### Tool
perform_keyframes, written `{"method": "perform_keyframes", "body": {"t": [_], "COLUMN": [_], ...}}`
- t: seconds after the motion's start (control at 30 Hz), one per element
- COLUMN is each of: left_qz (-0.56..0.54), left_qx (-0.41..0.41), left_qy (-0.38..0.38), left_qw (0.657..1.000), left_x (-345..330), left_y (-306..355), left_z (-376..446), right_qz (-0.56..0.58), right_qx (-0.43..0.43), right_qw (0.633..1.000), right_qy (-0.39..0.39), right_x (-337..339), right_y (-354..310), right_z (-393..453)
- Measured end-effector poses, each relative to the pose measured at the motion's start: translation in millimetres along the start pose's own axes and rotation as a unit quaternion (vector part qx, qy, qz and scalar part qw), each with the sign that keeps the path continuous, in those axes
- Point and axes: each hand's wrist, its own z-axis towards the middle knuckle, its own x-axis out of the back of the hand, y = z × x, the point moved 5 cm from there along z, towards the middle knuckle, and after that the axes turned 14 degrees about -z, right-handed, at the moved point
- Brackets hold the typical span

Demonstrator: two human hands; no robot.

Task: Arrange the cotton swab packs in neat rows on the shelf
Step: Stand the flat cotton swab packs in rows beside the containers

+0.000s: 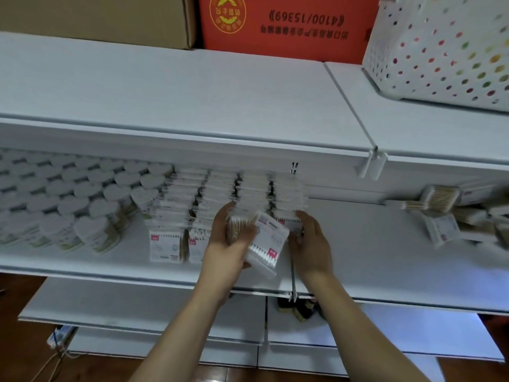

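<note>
Middle shelf point(358, 244), white, is taken as landmark. On it, centre: cotton swab packs point(220, 194) are stood in four rows running front to back; the count per row cannot be read through blur. At the front of the two leftmost rows, two packs point(165, 245) with small red labels are seen; the writing is illegible.

At the rows' front, a tilted pack point(265, 245) is gripped by the left hand point(228, 244), fingers curled round it, white swab tips showing. The right hand point(309, 244) is pressed against the front pack of the rightmost row point(286, 220), fingers curled on it.

Left on the shelf: heart-lidded tubs point(68, 199) are packed in many rows. Far right: a loose pile of packs point(451, 216), blurred.

Above, on the top shelf: a brown carton point(96, 17), a red carton point(289, 23) printed "4100/15369" upside down, and a white perforated basket point(440, 48) with coloured contents seen only through its holes.
</note>
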Motion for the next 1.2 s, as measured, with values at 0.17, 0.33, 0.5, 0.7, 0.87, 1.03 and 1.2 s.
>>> {"method": "perform_keyframes", "body": {"t": [0.17, 0.33, 0.5, 0.7, 0.87, 1.03, 1.2], "left_qz": [-0.01, 0.042, 0.081, 0.031, 0.041, 0.077, 0.05], "left_qx": [0.008, -0.001, -0.006, 0.005, 0.003, -0.016, -0.023], "left_qy": [-0.001, -0.027, -0.001, 0.006, -0.007, -0.004, 0.048], "left_qw": [1.0, 0.999, 0.997, 0.999, 0.999, 0.997, 0.997], "left_x": [-5.7, -18.7, -21.4, -24.7, -31.5, -26.5, -20.0], "left_y": [-5.8, -11.2, -13.9, -17.8, -13.0, -9.5, -3.9], "left_z": [4.1, 5.8, 9.6, 4.5, -2.1, 1.9, 1.6], "right_qz": [0.039, 0.166, 0.184, 0.434, 0.29, 0.192, 0.181], "right_qx": [-0.036, 0.038, -0.014, -0.113, -0.133, 0.004, 0.025], "right_qw": [0.995, 0.985, 0.979, 0.893, 0.948, 0.978, 0.982], "right_qy": [0.088, 0.026, -0.085, -0.031, 0.001, -0.08, -0.047], "right_x": [35.4, 76.5, 92.1, 100.8, 78.1, 91.2, 96.6], "right_y": [-6.7, -53.4, -42.6, -31.3, -29.8, -35.4, -16.2], "right_z": [-15.4, -37.8, -41.3, -50.0, -58.1, -50.5, -31.1]}}
